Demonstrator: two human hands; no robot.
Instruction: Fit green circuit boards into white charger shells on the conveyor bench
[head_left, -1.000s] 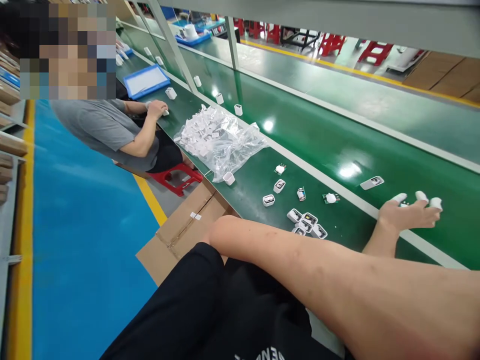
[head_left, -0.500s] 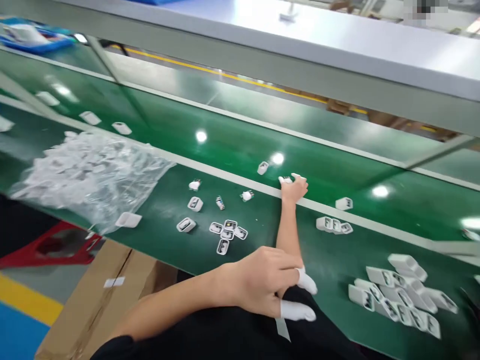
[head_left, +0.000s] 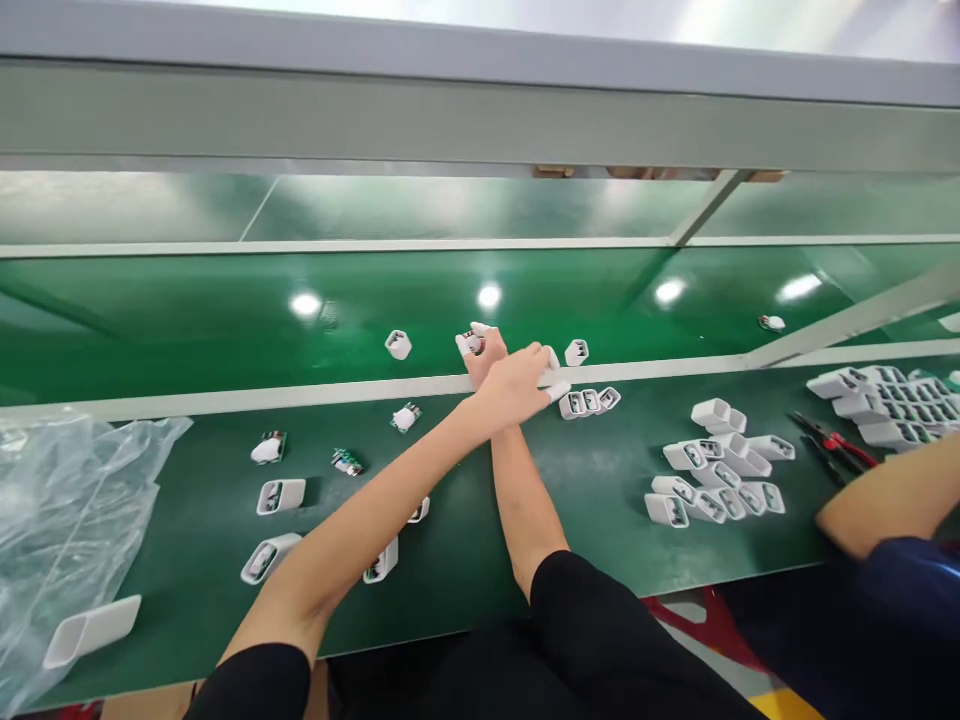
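My left hand (head_left: 517, 383) reaches across my right wrist. White finger cots cover its thumb and index tip, which are apart with nothing visible between them. Just beyond those tips are a single white plastic housing (head_left: 577, 352) on the green belt and a row of three white housings (head_left: 590, 403) on the bench. My right hand (head_left: 480, 348), also in finger cots, is over the belt. Its thumb and finger close around a small circuit board with a white part (head_left: 472, 343). Left of it, another white housing (head_left: 398, 345) lies on the belt.
Loose circuit boards (head_left: 268, 448) and housings (head_left: 281, 496) lie on the left bench, beside a clear plastic bag (head_left: 75, 520). At right are grouped housings (head_left: 724, 490), red-handled pliers (head_left: 836, 445) and another person's arm (head_left: 892, 490). A shelf beam (head_left: 480, 110) spans above.
The view has swung right, showing the pliers and a neighbour's arm. My left hand has gone forward from near my body and now crosses over my right wrist. My right hand remains over the belt.
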